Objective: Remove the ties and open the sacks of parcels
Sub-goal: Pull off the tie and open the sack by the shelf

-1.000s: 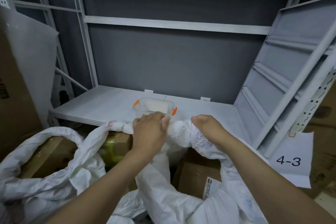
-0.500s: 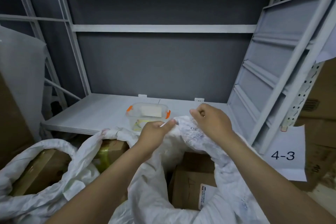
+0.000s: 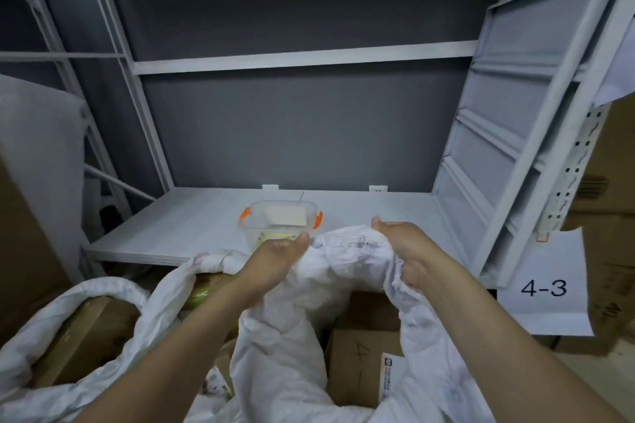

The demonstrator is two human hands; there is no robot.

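A white woven sack (image 3: 347,261) lies in front of me with its mouth pulled up. My left hand (image 3: 275,261) grips the sack's rim on the left side. My right hand (image 3: 402,247) grips the bunched rim on the right. Inside the sack sits a brown cardboard parcel (image 3: 364,340) with a white label. A second white sack (image 3: 103,292) at the lower left is open, with brown and yellow-taped parcels (image 3: 86,326) showing inside. No tie is visible in either hand.
A white metal shelf (image 3: 192,220) runs behind the sacks. On it stands a clear plastic box (image 3: 280,220) with orange clips. A loose shelf panel (image 3: 508,148) leans at the right. A paper sign "4-3" (image 3: 544,288) hangs beside cardboard boxes (image 3: 611,216).
My hands have moved apart, spreading the sack's rim wider. The right hand has shifted right and lower along the rim; the view has tilted up slightly.
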